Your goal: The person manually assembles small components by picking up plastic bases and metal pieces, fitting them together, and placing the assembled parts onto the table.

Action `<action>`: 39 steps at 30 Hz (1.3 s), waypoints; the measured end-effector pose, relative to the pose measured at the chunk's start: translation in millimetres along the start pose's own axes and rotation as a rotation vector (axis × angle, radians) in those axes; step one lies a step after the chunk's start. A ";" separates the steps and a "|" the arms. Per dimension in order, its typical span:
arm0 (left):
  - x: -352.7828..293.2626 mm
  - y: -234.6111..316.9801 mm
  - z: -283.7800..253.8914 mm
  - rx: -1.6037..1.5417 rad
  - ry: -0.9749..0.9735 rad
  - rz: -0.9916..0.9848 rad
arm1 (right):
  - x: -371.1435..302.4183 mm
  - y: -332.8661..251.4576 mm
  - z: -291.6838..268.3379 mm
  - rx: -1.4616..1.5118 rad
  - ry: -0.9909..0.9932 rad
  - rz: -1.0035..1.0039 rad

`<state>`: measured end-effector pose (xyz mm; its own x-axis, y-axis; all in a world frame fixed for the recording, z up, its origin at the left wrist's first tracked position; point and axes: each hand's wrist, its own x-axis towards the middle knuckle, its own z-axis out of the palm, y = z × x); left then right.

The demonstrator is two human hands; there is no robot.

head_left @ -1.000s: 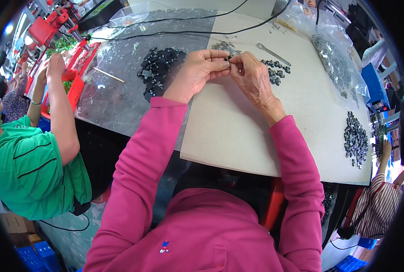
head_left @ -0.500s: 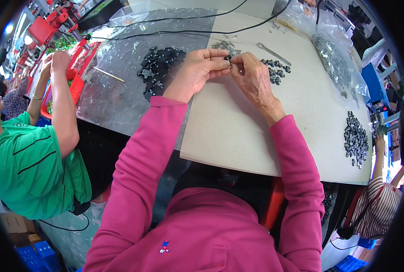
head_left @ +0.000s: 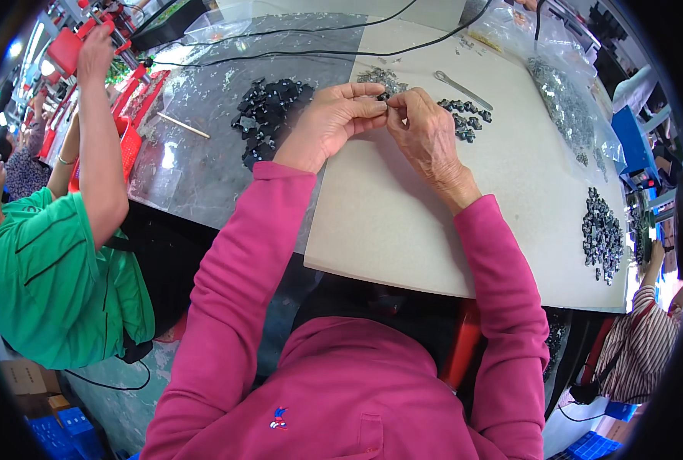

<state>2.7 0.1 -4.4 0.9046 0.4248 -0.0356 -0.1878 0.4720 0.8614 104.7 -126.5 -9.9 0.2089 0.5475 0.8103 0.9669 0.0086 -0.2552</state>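
Fingertip to fingertip, my two hands meet over the table. My left hand (head_left: 332,123) pinches a small black part (head_left: 385,96), mostly hidden by the fingers. My right hand (head_left: 431,138) is closed against it, thumb and forefinger together; whatever lies in that pinch is too small to make out. Just beyond the fingers is a heap of small silvery metal pieces (head_left: 383,77). A group of small black parts (head_left: 466,119) lies right of my right hand. To the left of my left hand is a larger pile of black parts (head_left: 267,115).
A metal strip with a looped end (head_left: 462,90) lies at the back. Clear bags of metal pieces (head_left: 564,100) stand at the far right, with another pile of dark parts (head_left: 602,234) nearer. Black cables (head_left: 303,55) cross the back. A co-worker in green (head_left: 50,268) sits at left.
My hands stay together, the right one shifting very slightly left. The co-worker at left has raised an arm toward the red machine.
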 end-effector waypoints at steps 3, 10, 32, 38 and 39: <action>0.2 -0.5 -0.8 -0.005 0.002 -0.003 | 0.2 -0.7 -0.7 0.001 -0.012 0.006; -0.2 -1.4 -0.1 0.081 -0.007 0.027 | 1.2 1.2 -2.9 -0.019 -0.045 -0.027; -2.9 4.7 1.8 0.046 0.007 -0.001 | 2.1 1.6 -10.2 0.423 -0.127 0.522; -4.6 6.3 2.3 0.046 0.023 0.016 | 1.5 -0.2 -10.6 0.375 -0.136 0.450; -4.6 6.3 2.4 0.047 0.023 0.017 | 2.0 -1.5 -11.2 0.356 -0.135 0.420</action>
<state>-1.7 -0.8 2.4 0.8924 0.4501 -0.0323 -0.1842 0.4286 0.8845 105.3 -134.8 -2.0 0.5215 0.6667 0.5325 0.6909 0.0362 -0.7220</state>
